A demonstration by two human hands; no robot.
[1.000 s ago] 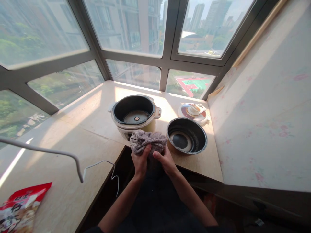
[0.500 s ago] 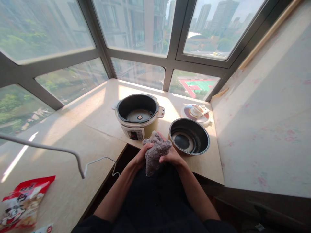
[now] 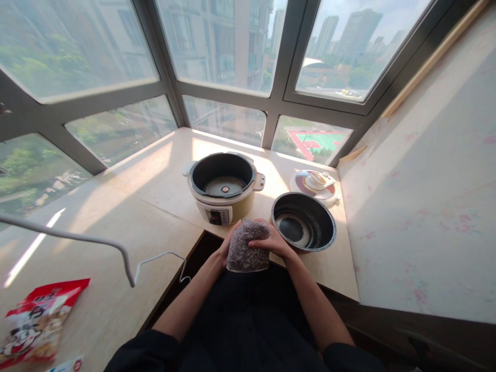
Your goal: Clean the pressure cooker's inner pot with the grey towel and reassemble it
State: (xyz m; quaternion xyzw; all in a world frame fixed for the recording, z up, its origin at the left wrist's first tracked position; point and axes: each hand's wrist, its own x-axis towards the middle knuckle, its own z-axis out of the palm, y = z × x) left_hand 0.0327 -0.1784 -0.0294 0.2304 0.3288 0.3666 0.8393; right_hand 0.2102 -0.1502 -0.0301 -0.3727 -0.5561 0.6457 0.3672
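Holding the grey towel (image 3: 248, 247) between both hands in the head view, you have it folded into a compact pad just off the near edge of the stone counter (image 3: 147, 206), above your dark lap. Your left hand (image 3: 223, 249) grips its left side, mostly hidden behind the cloth, and your right hand (image 3: 273, 242) lies over its top right corner with the fingers curled onto the fabric. At 11 o'clock from the towel stands the electric cooker base (image 3: 225, 192), open, with its control panel facing you. At 2 o'clock, just beside your right hand, sits the black inner pot (image 3: 303, 223), upright. The cooker lid (image 3: 314, 183) rests behind that pot, at 1 o'clock. A white power cord (image 3: 155, 261) trails at 9 o'clock, and a red snack bag (image 3: 33, 320) lies well apart at 8 o'clock
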